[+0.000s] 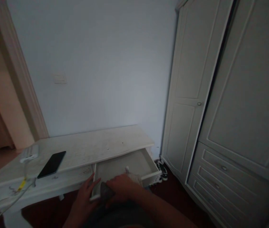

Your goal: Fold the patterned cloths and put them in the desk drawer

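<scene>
A white drawer (pixel 152 165) is pulled out from the low white table (pixel 82 145). My left hand (pixel 83 196) is at the drawer's front left corner, its thumb and fingers around the side edge. Over the drawer's front, my right hand (pixel 122 188) is closed on a dark grey cloth (pixel 106 192), which hangs at the front panel close to my body. Beside the right hand's knuckles, a pale, crumpled, see-through item (pixel 135 178) shows, too blurred to name. The right fingertips are partly hidden.
A black phone (pixel 52 164) lies on the tabletop's left. Behind it sits a white box-like device (pixel 29 153) with a cable (pixel 13 202) trailing off the front edge. Dark shoes (pixel 163 172) stand on the floor by the white wardrobe (pixel 186 79) at right.
</scene>
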Demonstrator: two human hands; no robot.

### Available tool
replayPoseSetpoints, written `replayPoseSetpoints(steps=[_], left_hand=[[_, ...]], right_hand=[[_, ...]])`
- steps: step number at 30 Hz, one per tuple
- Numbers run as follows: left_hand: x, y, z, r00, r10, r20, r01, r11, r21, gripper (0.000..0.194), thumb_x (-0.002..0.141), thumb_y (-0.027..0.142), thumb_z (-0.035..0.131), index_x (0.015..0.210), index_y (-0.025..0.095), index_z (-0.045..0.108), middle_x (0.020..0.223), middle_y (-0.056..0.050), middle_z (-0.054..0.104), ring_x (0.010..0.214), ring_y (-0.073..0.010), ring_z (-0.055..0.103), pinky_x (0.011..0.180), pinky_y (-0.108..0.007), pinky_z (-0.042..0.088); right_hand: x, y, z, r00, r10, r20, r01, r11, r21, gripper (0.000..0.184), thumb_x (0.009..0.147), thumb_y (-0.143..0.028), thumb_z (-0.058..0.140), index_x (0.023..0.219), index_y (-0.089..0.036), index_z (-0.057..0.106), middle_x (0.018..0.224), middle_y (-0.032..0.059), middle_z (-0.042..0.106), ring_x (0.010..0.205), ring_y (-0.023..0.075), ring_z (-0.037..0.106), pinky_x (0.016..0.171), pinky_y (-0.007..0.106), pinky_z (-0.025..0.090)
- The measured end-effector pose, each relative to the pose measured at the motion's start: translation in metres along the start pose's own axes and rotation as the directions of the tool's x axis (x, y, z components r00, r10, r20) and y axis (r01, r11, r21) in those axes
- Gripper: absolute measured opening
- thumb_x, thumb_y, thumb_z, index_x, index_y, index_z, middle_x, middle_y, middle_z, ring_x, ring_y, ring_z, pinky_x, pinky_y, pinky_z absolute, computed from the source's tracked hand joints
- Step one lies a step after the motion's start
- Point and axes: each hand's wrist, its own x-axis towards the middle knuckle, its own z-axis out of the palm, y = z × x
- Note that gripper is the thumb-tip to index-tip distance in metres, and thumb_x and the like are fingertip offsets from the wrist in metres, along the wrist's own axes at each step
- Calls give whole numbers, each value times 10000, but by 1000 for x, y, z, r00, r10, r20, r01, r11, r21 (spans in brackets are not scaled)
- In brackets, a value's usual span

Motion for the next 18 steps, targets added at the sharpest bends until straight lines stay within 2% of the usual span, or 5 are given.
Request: replayPoseSetpoints(steps=[3, 6, 11, 15, 18], left_hand=[[-6, -13, -3, 1000, 27, 4, -27, 999, 45, 489, 862, 428, 727, 1343, 340, 718, 1688, -51, 444, 1503, -363, 476, 1234, -519, 433], [-7, -13, -8, 1000, 16, 15, -18, 993, 116, 586, 874, 454, 728, 1438, 310, 666, 1705, -83, 418, 1513, -379, 460, 1241, -535, 420], [20, 20, -26, 985, 88, 146, -120, 966, 231, 756, 805, 451, 834, 1514, 326, 601, 1712, -89, 416, 1534, -380, 434, 1289, -546, 332], [55, 57, -27, 963, 171, 206, -215, 954, 210, 542, 994, 621, 589, 1447, 332, 657, 1639, -74, 530, 1512, -334, 472, 1319, -621, 202], [69, 73, -13, 956, 175, 234, -214, 964, 155, 514, 1066, 575, 461, 1425, 275, 675, 1593, -89, 583, 1475, -305, 517, 1297, -577, 292]], right_hand=[[-22, 21, -10, 999, 33, 20, -33, 999, 42, 771, 727, -796, 790, 1270, -257, 691, 1161, 113, 805, 1014, 374, 771, 831, 417, 565], [-65, 61, -25, 992, 127, 22, -128, 990, 57, 806, 705, -777, 822, 1307, -258, 691, 1165, 116, 800, 1045, 379, 757, 854, 402, 536], [-137, 121, -37, 970, 238, -54, -237, 971, 29, 751, 678, -762, 849, 1225, -261, 730, 1149, 99, 786, 1094, 364, 719, 912, 393, 486], [-151, 128, -24, 962, 217, -164, -221, 975, -4, 749, 724, -764, 826, 1237, -233, 703, 1203, 116, 749, 1139, 351, 670, 980, 410, 434], [-146, 120, -12, 946, 252, -204, -264, 964, -33, 744, 729, -808, 800, 1186, -230, 702, 1155, 111, 745, 1096, 343, 663, 971, 416, 427]])
